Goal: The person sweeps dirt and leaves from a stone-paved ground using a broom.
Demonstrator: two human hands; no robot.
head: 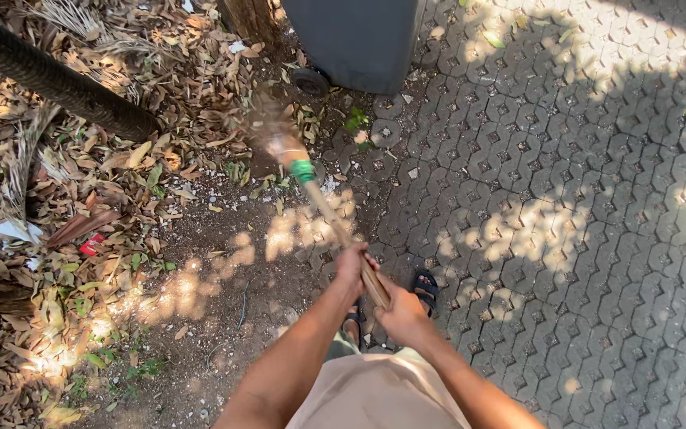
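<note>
A: Broom (pixel 323 202) first: where does it sit?

B: It runs from the lower middle of the frame up toward the upper middle. Its wooden handle carries a green band, and its head is blurred over the dry leaves (pixel 121 159) at the edge of the dirt patch (pixel 224 262), just below the grey wheeled bin (pixel 355 40).

A: And the hands?

B: Both are wrapped around the handle's near end. The left hand (pixel 352 264) has its grip closed on the stick a little higher up; the right hand (pixel 402 314) has its grip closed on it just below, near the butt. Both forearms reach forward from the bottom edge and meet at the stick, the left one straighter and the right one bent inward.

A: How would this stroke go well, in your view?

B: I'd judge that short, low strokes suit it, with the head kept against the ground. The upper hand steers and the lower hand drives. The sandalled feet (pixel 425 286) stand on the paving (pixel 565 199), close beside the handle, so the swing needs to clear them.
</note>
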